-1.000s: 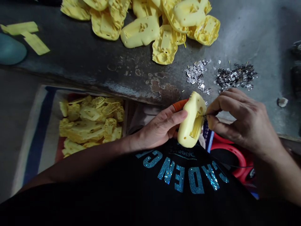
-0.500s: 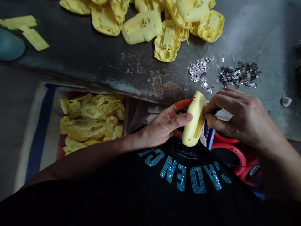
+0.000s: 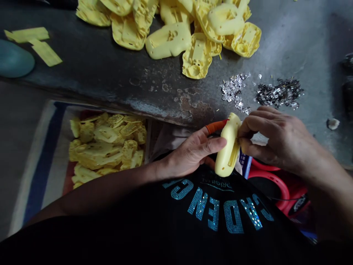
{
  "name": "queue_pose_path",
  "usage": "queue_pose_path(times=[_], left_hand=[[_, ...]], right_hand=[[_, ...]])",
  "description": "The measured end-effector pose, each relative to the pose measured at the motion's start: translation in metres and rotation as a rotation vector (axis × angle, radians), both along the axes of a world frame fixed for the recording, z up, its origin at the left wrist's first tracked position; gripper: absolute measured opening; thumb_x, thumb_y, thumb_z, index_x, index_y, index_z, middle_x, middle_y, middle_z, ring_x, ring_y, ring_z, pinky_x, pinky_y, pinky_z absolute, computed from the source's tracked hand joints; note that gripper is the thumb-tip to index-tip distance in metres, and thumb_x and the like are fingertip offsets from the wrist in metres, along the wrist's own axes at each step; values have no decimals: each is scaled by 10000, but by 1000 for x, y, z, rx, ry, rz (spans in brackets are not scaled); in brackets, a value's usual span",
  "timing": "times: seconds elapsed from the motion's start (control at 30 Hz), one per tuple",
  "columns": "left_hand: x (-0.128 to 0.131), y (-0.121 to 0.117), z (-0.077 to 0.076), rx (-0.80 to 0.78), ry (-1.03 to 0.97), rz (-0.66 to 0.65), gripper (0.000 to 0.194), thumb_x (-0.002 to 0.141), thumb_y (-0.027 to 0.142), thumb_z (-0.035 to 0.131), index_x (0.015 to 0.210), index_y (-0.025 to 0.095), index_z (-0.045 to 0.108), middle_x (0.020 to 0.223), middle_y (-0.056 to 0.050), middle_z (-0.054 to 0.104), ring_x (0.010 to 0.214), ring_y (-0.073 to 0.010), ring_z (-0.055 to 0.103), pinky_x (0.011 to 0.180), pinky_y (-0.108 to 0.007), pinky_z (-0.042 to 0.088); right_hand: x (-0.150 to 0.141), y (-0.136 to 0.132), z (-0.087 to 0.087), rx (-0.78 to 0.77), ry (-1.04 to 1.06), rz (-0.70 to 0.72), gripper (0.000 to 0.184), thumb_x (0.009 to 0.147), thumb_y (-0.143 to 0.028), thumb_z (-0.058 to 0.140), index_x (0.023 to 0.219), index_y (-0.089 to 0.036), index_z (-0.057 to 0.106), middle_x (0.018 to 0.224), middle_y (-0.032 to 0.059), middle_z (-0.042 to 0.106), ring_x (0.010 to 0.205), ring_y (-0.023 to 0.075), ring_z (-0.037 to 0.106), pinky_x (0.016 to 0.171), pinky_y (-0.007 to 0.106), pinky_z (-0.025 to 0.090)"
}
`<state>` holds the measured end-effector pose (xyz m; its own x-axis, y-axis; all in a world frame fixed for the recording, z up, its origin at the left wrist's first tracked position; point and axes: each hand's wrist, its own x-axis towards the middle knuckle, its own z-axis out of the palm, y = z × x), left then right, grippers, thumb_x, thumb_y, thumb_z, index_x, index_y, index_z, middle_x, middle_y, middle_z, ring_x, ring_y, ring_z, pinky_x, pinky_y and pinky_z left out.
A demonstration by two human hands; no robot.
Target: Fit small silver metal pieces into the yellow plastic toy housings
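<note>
On the far left, well apart from the left hand, a rounded teal object (image 3: pixel 16 59) lies on the dark surface (image 3: pixel 110 75), with flat yellow strips (image 3: pixel 45 53) just beside it. Nearer, to the left of the same hand, many yellow parts (image 3: pixel 107 143) lie in a box. The left hand (image 3: pixel 193 151), with an orange cover (image 3: pixel 216 127) on one finger, is clamped around a yellow shell (image 3: pixel 226 152). Beyond this hand, a heap of yellow shells (image 3: pixel 168 40) rests on the surface. The right hand (image 3: pixel 273 140) has thumb and forefinger pinched at the shell's open side, on what seems a small piece, mostly hidden. Beyond it are bright metal pieces (image 3: pixel 233 88) and darker metal pieces (image 3: pixel 280 94); below it, a red object (image 3: pixel 284 184); to its right, a whitish lump (image 3: pixel 333 123).
</note>
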<state>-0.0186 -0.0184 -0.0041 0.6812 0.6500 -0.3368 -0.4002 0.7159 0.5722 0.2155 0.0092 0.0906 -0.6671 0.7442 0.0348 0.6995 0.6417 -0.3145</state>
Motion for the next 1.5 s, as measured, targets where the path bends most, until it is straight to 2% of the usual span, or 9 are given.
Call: queue_pose_path(times=[0.13, 0.27, 0.43, 0.7, 0.87, 0.97, 1.13, 1.27, 1.5], left_hand=[[0, 0, -3, -31, -21, 11, 662, 892, 558, 942, 1459, 305, 712, 1197, -42, 829, 1007, -211, 806, 827, -299, 672], [-1, 2, -5, -66, -93, -4, 695, 921, 611, 892, 1489, 278, 669, 1319, -100, 815, 1001, -269, 830, 689, -325, 681], [-1, 3, -5, -36, -174, -48, 762, 1003, 663, 762, 1599, 228, 573, 1448, -186, 771, 1150, -365, 827, 653, -343, 675], [3, -4, 1, 17, -102, 80, 572, 1002, 584, 806, 1447, 236, 716, 1424, -132, 805, 1338, -318, 763, 1023, -382, 662], [4, -6, 0, 35, -108, 15, 579, 1001, 609, 791, 1455, 260, 709, 1378, -128, 819, 1181, -294, 817, 775, -315, 676], [3, -6, 2, 52, -102, -13, 630, 1001, 622, 784, 1507, 264, 668, 1381, -141, 815, 1159, -301, 821, 776, -332, 680], [1, -8, 3, 48, -34, 55, 582, 945, 542, 884, 1432, 286, 693, 1362, -96, 830, 1149, -279, 829, 927, -370, 678], [0, -10, 1, 92, -14, 60, 650, 904, 449, 943, 1469, 299, 659, 1284, -71, 855, 1052, -241, 848, 874, -311, 664], [-2, -11, 6, 144, -3, 21, 675, 956, 422, 898, 1550, 297, 603, 1338, -98, 839, 1065, -252, 840, 821, -296, 657]], right_hand=[[-2, -6, -2, 40, 37, -35, 113, 1022, -224, 720, 911, -209, 703, 854, 52, 765, 795, 232, 695, 717, 363, 540], [1, -20, -7, 82, 238, -147, 48, 1042, -170, 744, 1040, -218, 741, 937, 47, 785, 854, 216, 736, 773, 360, 585], [5, -38, -26, 218, 422, -265, 259, 987, -51, 774, 1135, -263, 768, 1041, 39, 793, 952, 211, 781, 815, 359, 600], [3, -63, -46, 514, 184, -231, 387, 1012, -108, 761, 1350, -296, 754, 1167, 76, 852, 893, 258, 755, 770, 442, 495], [10, -72, -60, 591, 63, -233, 586, 1019, -202, 781, 1559, -394, 656, 1231, 59, 867, 939, 285, 783, 792, 467, 517], [8, -68, -57, 535, 190, -273, 487, 1028, -182, 763, 1470, -382, 714, 1210, 56, 856, 929, 261, 779, 814, 452, 537], [4, -58, -40, 225, 548, -333, 216, 1005, -126, 767, 1158, -278, 777, 1028, 55, 793, 939, 240, 754, 821, 407, 585], [4, -54, -32, 279, 450, -244, 155, 1001, -158, 784, 1102, -266, 734, 1001, 42, 780, 893, 226, 707, 812, 406, 540], [-7, -54, -36, 328, 241, -281, 107, 983, -191, 744, 940, -246, 664, 881, 52, 735, 800, 234, 616, 754, 415, 456]])
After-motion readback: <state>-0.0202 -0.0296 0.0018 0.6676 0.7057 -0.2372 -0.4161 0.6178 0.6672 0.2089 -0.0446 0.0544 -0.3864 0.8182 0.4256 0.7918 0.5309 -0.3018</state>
